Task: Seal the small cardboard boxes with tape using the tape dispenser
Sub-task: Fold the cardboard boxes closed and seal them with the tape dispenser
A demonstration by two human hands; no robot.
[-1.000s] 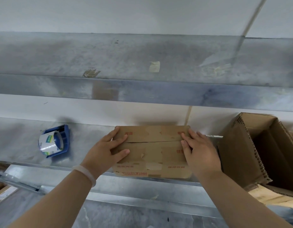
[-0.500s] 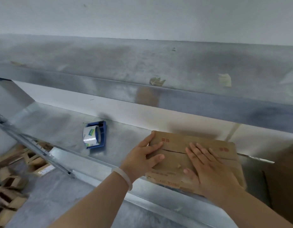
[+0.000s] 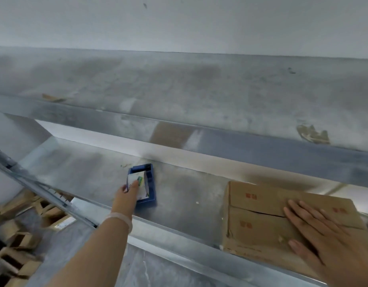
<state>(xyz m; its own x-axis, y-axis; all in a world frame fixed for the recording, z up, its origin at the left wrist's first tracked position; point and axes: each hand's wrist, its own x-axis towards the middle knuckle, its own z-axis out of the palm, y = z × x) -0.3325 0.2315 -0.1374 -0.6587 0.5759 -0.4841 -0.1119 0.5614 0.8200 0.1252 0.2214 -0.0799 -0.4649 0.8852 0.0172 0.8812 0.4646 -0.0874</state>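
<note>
A small cardboard box (image 3: 259, 222) with red print lies on the metal shelf (image 3: 92, 172) at the right, its top flaps closed with a slit between them. My right hand (image 3: 323, 243) presses flat on the box's top, fingers straight. The blue tape dispenser (image 3: 147, 187) with a white roll sits on the shelf to the left of the box. My left hand (image 3: 127, 193) reaches it, with thumb and fingers closing round the roll; a white band is on that wrist.
An upper metal shelf (image 3: 199, 96) runs across above, with tape scraps stuck to it. Several small open cardboard boxes (image 3: 19, 241) lie on the floor at the lower left. A metal rail (image 3: 40, 187) slants along the left.
My left hand has left the box and moved left to the tape dispenser. My right hand stays flat on the box. The view has swung left.
</note>
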